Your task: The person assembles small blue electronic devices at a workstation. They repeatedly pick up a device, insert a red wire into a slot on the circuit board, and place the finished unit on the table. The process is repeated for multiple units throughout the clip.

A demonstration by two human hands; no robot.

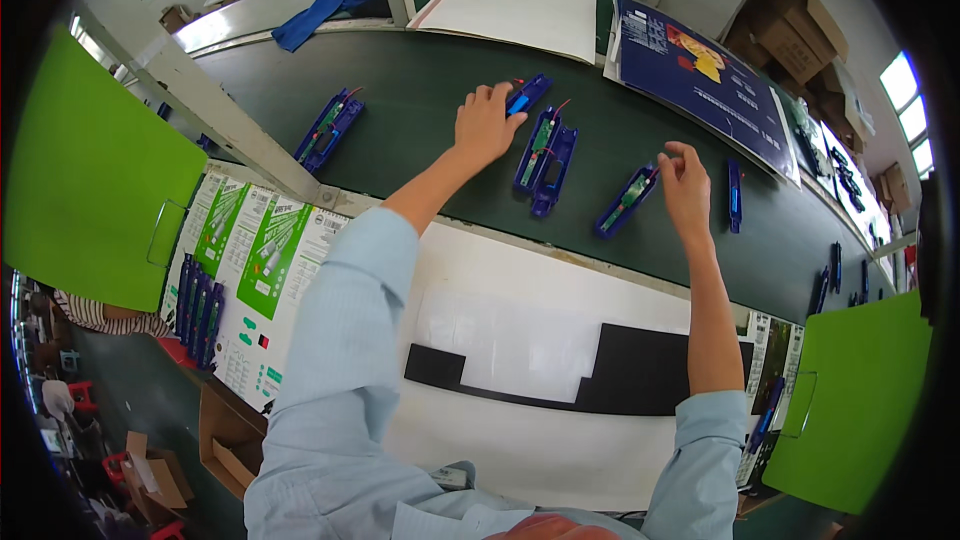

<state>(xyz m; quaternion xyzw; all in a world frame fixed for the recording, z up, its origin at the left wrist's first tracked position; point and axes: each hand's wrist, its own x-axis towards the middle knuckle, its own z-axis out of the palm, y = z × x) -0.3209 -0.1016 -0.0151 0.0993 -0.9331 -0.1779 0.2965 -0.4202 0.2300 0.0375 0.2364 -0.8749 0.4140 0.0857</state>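
My left hand (485,126) reaches over the dark green belt, its thumb and fingers closed round the near end of a blue plastic casing (536,90). A thin red wire shows by the fingertips. Just right of it lies an opened blue casing (546,155), two halves side by side, with a green circuit board and wires in one. My right hand (687,190) hovers at the upper end of another blue casing (628,202) that holds a green board. Its fingers are curved and apart, with nothing visible between them; whether they touch the casing I cannot tell.
Another casing with a board (330,130) lies left, behind a metal post (215,90). A narrow blue casing (735,197) lies right. White sheets (515,0) and a printed blue board (700,80) line the far side. Green panels (95,170) flank the white worktop (540,280).
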